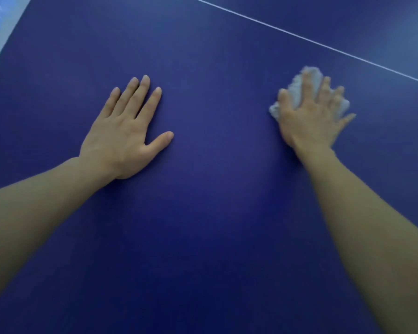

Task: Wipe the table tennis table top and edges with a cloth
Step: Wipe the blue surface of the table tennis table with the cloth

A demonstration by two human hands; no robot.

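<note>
The dark blue table tennis table top [215, 189] fills almost the whole view. My left hand [128, 131] lies flat on it at centre left, fingers straight and spread, holding nothing. My right hand [311, 114] presses a small crumpled white cloth [297, 86] onto the table at the right, fingers spread straight over it; the hand is blurred by motion. Parts of the cloth stick out beyond the fingertips and beside the thumb; the remainder is hidden under the palm.
A thin white line [307, 39] crosses the table diagonally from the top centre to the right edge, just beyond the cloth. The table's left edge [7, 39] shows at the upper left, with pale floor past it.
</note>
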